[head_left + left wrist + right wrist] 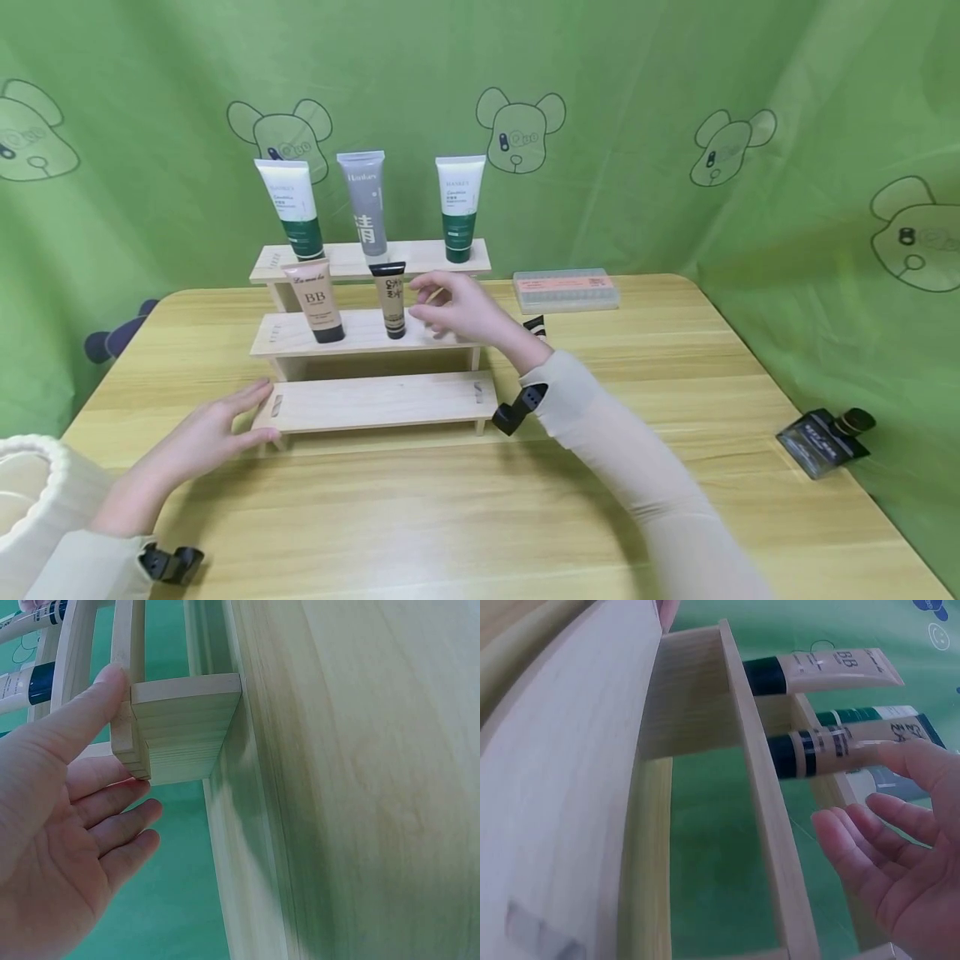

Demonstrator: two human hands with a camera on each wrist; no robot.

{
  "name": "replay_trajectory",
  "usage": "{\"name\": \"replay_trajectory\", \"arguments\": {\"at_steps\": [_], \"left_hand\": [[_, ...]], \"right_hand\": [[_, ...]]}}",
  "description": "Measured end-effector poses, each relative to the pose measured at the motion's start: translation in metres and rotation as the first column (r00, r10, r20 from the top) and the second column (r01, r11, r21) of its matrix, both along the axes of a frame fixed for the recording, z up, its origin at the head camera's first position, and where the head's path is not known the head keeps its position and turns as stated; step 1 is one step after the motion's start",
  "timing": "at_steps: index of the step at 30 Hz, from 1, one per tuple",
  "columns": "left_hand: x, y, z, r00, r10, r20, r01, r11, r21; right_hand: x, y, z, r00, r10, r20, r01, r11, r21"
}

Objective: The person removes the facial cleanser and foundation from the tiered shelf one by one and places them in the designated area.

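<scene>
A three-tier wooden display rack point(378, 403) stands on the table. At the left end of its lowest tier, my left hand point(206, 433) grips the board between thumb and index finger. The left wrist view shows the other fingers loosely bent. On the middle tier a small beige tube with a black top point(392, 302) stands upright, and a pink BB cream tube point(315, 300) is to its left. Just right of the beige tube is my right hand point(465, 307), its fingers relaxed and apart. In the right wrist view one fingertip overlaps the beige tube point(825, 750); contact is unclear.
The top tier bears two white-and-green tubes point(459, 208) and a grey tube point(365, 204). A clear plastic box point(566, 290) lies behind on the right, a striped item point(536, 327) partly behind my wrist. A dark bottle point(821, 442) lies far right; a white basket point(56, 492) is near left.
</scene>
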State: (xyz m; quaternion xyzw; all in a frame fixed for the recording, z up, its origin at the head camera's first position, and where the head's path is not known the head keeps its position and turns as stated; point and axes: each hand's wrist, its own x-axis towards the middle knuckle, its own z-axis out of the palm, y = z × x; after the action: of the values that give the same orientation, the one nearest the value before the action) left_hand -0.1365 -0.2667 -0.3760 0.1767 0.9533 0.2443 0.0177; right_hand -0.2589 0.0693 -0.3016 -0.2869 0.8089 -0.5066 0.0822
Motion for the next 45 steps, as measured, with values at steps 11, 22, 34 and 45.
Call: {"name": "replay_trajectory", "arguments": {"at_steps": [11,22,34,45], "left_hand": [[-0.001,0.0,0.0,1.0,-0.006,-0.008,0.006,1.0,0.004],[-0.001,-0.001,-0.002,1.0,-0.01,-0.014,0.01,1.0,0.008],[-0.002,-0.003,-0.003,1.0,-0.008,-0.003,0.009,1.0,0.012],[-0.002,-0.003,-0.004,1.0,-0.01,-0.013,0.01,1.0,0.01]], "right_hand": [[0.002,-0.018,-0.005,0.998,-0.04,0.054,0.045,0.996,-0.084],[0.0,-0.025,-0.01,0.993,-0.063,0.099,0.075,0.99,-0.117],[0.003,-0.023,-0.012,0.995,-0.093,0.042,0.097,0.988,-0.122],[0.012,0.006,-0.008,0.988,-0.153,0.002,0.152,0.984,-0.093]]}}
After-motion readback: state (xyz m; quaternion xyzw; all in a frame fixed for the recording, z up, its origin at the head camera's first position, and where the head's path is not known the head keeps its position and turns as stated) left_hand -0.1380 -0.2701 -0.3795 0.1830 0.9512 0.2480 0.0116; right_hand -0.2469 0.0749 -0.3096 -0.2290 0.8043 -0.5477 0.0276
